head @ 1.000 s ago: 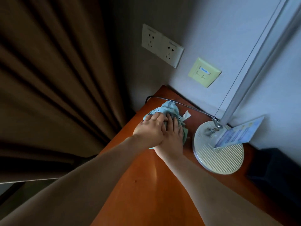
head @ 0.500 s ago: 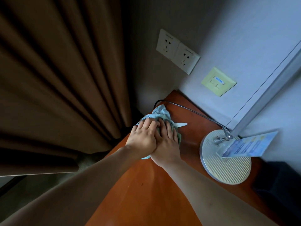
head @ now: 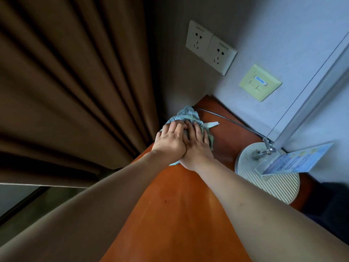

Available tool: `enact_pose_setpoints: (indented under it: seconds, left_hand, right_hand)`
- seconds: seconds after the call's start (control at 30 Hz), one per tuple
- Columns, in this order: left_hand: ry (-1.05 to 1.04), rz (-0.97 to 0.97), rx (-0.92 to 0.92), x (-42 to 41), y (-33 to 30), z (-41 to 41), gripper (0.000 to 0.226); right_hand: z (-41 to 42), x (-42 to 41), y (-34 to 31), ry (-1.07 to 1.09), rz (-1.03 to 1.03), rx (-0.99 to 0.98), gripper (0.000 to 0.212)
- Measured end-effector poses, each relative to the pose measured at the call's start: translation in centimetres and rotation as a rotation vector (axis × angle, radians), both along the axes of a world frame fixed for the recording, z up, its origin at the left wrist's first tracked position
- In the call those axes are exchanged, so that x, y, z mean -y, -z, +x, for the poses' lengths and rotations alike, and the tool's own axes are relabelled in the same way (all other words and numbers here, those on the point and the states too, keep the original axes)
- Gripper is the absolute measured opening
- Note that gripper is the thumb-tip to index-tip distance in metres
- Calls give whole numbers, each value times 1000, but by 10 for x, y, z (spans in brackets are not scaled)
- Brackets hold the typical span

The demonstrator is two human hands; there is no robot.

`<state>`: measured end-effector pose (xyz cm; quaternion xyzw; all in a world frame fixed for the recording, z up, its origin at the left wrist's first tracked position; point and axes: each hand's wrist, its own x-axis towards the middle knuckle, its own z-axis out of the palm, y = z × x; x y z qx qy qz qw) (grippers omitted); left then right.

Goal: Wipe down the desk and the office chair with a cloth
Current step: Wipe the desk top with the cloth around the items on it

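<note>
A light blue-green cloth [head: 186, 114] lies bunched on the far left corner of the reddish-brown desk [head: 170, 220], partly hanging over the desk's left edge. My left hand [head: 170, 141] and my right hand [head: 197, 146] press flat on it side by side, the left slightly overlapping the right. Most of the cloth is hidden under both hands. The office chair is not in view.
A round cream lamp base [head: 268, 178] with a metal pole [head: 309, 103] stands at the desk's right, a blue printed card [head: 294, 161] leaning on it. A thin cable [head: 232, 121] runs along the wall. Brown curtain [head: 66, 82] hangs left; wall sockets [head: 210, 47] above.
Both hands have slid the cloth left, from the middle near the lamp base to the desk's left edge by the curtain. The hands stay pressed together.
</note>
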<state>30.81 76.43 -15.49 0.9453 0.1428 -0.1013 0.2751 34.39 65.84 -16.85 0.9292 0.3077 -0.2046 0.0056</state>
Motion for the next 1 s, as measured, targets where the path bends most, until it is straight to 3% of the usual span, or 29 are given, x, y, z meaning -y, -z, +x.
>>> enact_pose_setpoints:
  seconds: [0.23,0.4,0.63,0.83,1.0]
  left_hand:
    - [-31,18,-75,46,-3,-68,50]
    - [-15,30,-137,131,-12,-141,53]
    - [42,88,-89,216,-20,-224,56]
    - [110,156,0,205,-10,-229,59]
    - [65,155,-2,176,-5,-216,58]
  right_hand:
    - [-61,48,-6,-83,3,-92,96]
    - [-135,134,-12,-120,9,-115,101]
    - [-215,222,-13,-104,2,-121,98]
    - [-218,216,-6,-46,106,1,93]
    - [-199,185,1,-127,53,15,98]
